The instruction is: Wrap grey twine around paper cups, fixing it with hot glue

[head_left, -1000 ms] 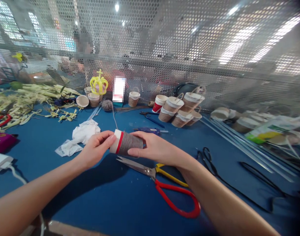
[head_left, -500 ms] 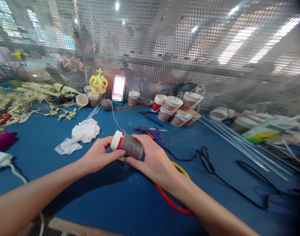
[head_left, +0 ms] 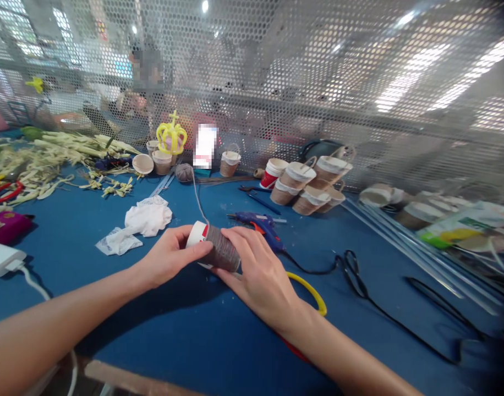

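Observation:
A paper cup (head_left: 196, 235), white with a red band, lies on its side between my hands, its body wrapped in rows of grey yarn (head_left: 221, 247). My left hand (head_left: 175, 254) grips the white end, thumb pressed across the front. Around the other end my right hand (head_left: 258, 269) is closed, fingers on top and thumb underneath. From the cup a strand runs back to a grey yarn ball (head_left: 184, 173). Behind my right hand lies a blue glue gun (head_left: 264, 225). Scissors with a yellow handle (head_left: 313, 291) are partly hidden under my right forearm.
Several wrapped cups (head_left: 297, 176) stand at the back right, near clear glue sticks (head_left: 412, 250). Crumpled white tissue (head_left: 148, 216) lies left of centre. Pale husk strips (head_left: 66, 148), a magenta object (head_left: 8, 226) and a white charger (head_left: 4, 258) are at left. Perforated mesh (head_left: 252, 71) closes the back.
My right hand has turned a little on the cup, its fingers now further over the top. The view has shifted slightly, and my right forearm covers more of the red scissor handle.

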The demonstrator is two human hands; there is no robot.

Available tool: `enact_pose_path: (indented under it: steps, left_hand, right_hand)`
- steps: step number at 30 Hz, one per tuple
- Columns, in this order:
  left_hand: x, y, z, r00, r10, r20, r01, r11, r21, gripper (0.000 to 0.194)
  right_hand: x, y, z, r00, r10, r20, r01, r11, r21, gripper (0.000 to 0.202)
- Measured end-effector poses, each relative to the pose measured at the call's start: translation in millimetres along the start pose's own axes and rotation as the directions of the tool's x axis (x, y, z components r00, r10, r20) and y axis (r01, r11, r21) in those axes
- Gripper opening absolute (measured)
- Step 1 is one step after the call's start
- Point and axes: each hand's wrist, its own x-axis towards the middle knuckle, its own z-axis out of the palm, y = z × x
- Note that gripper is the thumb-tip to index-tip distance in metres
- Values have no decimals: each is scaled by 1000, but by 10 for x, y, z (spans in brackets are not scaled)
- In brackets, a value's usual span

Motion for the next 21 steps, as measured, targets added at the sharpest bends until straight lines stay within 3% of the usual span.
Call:
enact_pose_path:
  steps: [7,13,21]
  left_hand:
    - [6,-7,0,1000,-4,-18,4,1000,-26,25]
    - [21,-31,-38,999,0,53,7,991,-133,24]
    - [66,-41,-62,984,-175,21,174,951,-257,30]
  right_hand:
    - [-13,11,8,1000,5,16,-5,1000,-2,47]
    - [-8,7,2,1000,-30,-2,30,1000,7,48]
    - [-16,-52,12,992,-122,-14,122,992,-32,42]
